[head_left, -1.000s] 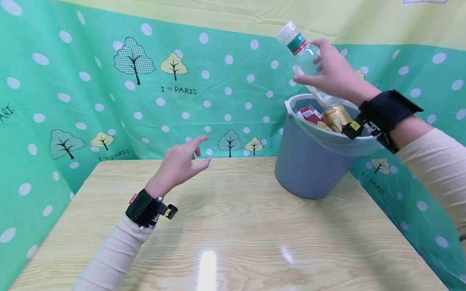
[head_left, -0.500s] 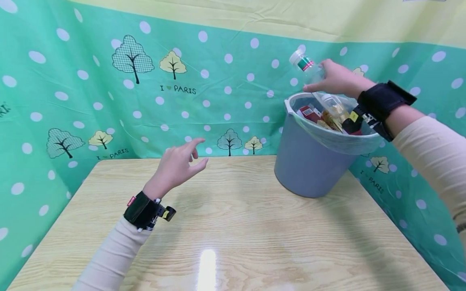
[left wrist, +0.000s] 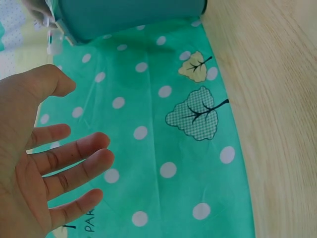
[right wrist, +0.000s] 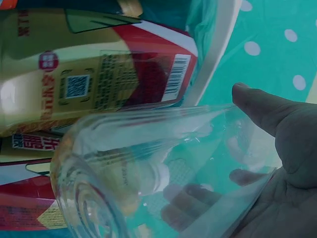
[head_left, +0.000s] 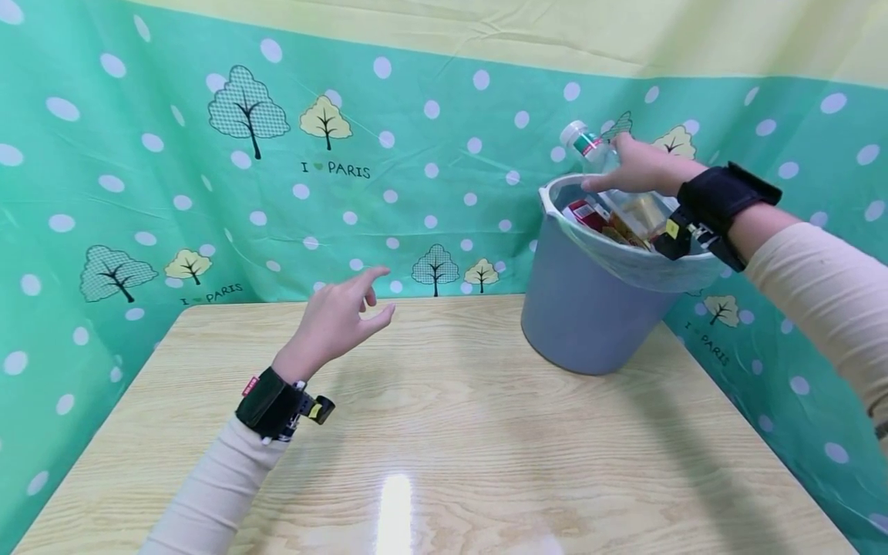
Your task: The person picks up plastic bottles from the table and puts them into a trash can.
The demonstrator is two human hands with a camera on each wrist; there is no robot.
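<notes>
- While the right hand (head_left: 641, 168) grips the clear plastic bottle (head_left: 610, 181) with fingers and thumb wrapped round its body, the bottle leans steeply over the bin (head_left: 590, 308), base down inside the rim and capped neck poking out toward the wall.
- Since the bin looks nearly full, the bottle could settle on top of the pile and roll out over the rim once let go.
- Its smooth, thin wall, seen close in the right wrist view (right wrist: 163, 163), might buckle or slip if the grip loosens at this tilt.
- A knock from the wrist strap against the rim could tip the bin, which stands near the table (head_left: 451, 432) edge by the curtain (head_left: 208, 193).
- Inside the bin, lined with a pale bag, lie a gold and red can (right wrist: 99, 69) and red cartons (head_left: 588, 216); what is deeper is hidden.
- Apart from all this, the left hand (head_left: 340, 320) hovers above the table, fingers spread and relaxed, holding nothing.
</notes>
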